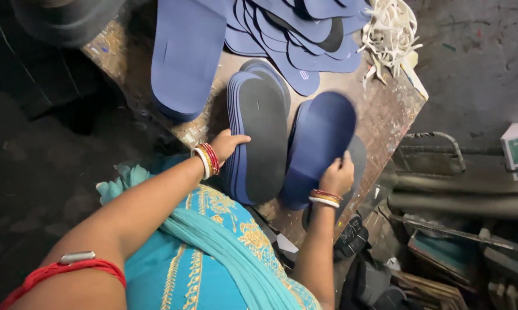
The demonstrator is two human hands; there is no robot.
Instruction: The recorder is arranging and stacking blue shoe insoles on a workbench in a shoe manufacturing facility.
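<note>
At the frame's centre, the left hand (227,144) rests with fingers curled against the edge of a stack of dark-topped soles (257,138) on the worn table (385,115). Just right, the right hand (336,175) pinches the heel end of a blue sole (322,135), lifted atop another pile. The soles look light, foamy and bendable, best gripped by their edges.

Blue sole sheet (185,54) cut off by top edge above workbench (385,115). Lifted blue sole (322,140) motion-blurred, hiding stack beneath. White strap pile (391,31) partly out of frame.
</note>
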